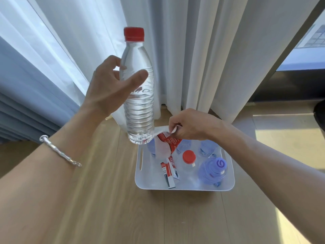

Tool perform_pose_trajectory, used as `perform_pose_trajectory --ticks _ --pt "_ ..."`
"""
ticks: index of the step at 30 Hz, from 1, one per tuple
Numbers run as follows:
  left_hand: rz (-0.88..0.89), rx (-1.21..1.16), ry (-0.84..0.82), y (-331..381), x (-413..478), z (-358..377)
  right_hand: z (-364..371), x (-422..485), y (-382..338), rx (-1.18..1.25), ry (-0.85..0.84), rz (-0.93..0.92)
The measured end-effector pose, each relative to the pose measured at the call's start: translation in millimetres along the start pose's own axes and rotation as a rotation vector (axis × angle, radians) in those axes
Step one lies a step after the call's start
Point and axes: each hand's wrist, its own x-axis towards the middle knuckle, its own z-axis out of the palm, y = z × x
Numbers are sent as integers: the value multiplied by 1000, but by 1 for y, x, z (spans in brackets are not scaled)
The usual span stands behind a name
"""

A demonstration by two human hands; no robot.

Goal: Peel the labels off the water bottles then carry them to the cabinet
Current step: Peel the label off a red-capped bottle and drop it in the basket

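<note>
My left hand [107, 88] curls round 1 bottle [139, 103]; my right hand [191, 125] pinches its label [164, 145], seemingly nearly off. Next I'd pull it free and drop it in the tub [184, 188].

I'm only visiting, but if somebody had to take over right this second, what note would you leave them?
Left hand grips the clear red-capped bottle upright; its body looks bare.
Right hand pinches the peeled label over the white bin; one end may still be stuck at the bottle's base.
A loose label lies in the bin beside a second red-capped bottle and a purple-capped bottle.
Left to do: drop the label, peel the rest, carry them to the cabinet, which is not in view.
</note>
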Motion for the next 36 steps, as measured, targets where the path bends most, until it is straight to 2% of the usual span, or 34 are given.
perform_pose_trajectory --ticks 4,9,15,20,36 --pt "31 -1 -186 -8 -3 -7 19 4 -2 -168 -156 74" --pt "-17 62 -630 -11 -9 -11 33 4 -6 -149 -298 157" --pt "-57 107 -977 -7 -17 -13 38 4 -11 -153 -340 215" --pt "-118 69 -1066 -18 -23 -5 45 7 -12 -114 -402 256" --pt "-265 356 -1214 -69 -50 38 60 17 -20 -191 -591 228"
